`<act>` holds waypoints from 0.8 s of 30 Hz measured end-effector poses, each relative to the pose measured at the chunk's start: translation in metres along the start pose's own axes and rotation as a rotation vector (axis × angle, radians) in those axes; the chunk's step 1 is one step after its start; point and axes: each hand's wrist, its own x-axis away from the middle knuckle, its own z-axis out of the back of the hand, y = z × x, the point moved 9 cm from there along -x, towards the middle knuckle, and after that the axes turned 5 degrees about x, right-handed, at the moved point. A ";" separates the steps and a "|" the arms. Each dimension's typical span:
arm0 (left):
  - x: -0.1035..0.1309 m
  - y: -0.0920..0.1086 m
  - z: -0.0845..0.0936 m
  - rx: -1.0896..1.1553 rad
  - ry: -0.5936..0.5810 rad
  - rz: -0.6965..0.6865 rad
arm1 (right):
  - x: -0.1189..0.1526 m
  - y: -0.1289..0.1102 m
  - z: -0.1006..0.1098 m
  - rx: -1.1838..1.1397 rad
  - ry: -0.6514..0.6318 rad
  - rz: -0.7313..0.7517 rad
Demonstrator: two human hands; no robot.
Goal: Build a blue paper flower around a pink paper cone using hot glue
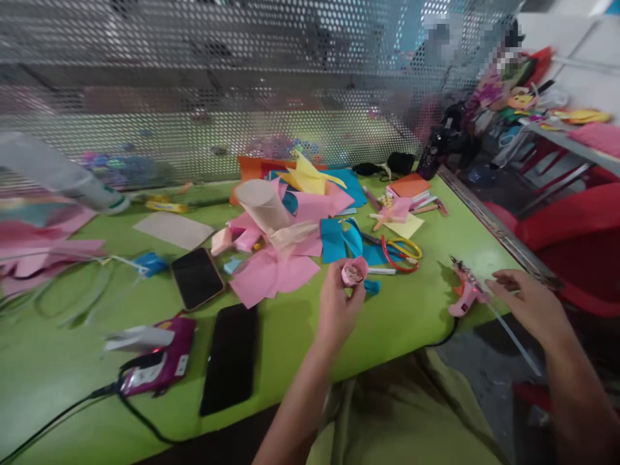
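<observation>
Pinched in my left hand (339, 307) is a small rolled pink paper piece (354, 272), its layered end facing up. My right hand (530, 300) is held apart at the right, fingers spread and nothing in them. Just left of it, a pink glue gun (467, 294) lies near the table edge with a long clear glue stick (514, 342) sticking out. Beyond my left hand are blue paper pieces (339, 239) and scissors with red and yellow handles (407, 254).
On the green table (290, 374) lie a black tablet (230, 358), a phone (197, 278), a purple device (167, 361) with a black cable, pink paper (276, 278) and a paper roll (261, 203). A perforated metal screen (217, 97) stands behind; a red chair (576, 239) is right.
</observation>
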 end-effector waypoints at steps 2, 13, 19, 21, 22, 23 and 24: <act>0.001 -0.002 -0.002 0.007 -0.012 0.008 | 0.019 0.010 -0.003 -0.019 -0.015 -0.059; 0.003 -0.001 -0.007 0.049 -0.050 0.066 | 0.093 -0.035 -0.039 -0.077 -0.039 0.091; 0.006 -0.002 -0.013 0.106 -0.088 0.104 | 0.106 0.028 -0.056 -0.660 0.144 -0.331; 0.007 -0.002 -0.015 0.135 -0.102 0.098 | 0.108 0.036 -0.062 -0.791 0.165 -0.402; 0.007 -0.002 -0.016 0.151 -0.107 0.099 | 0.108 0.035 -0.064 -0.814 0.132 -0.394; 0.007 -0.002 -0.016 0.169 -0.111 0.103 | 0.106 0.033 -0.065 -0.818 0.081 -0.364; 0.008 -0.002 -0.016 0.187 -0.116 0.111 | 0.105 0.029 -0.062 -0.788 0.026 -0.312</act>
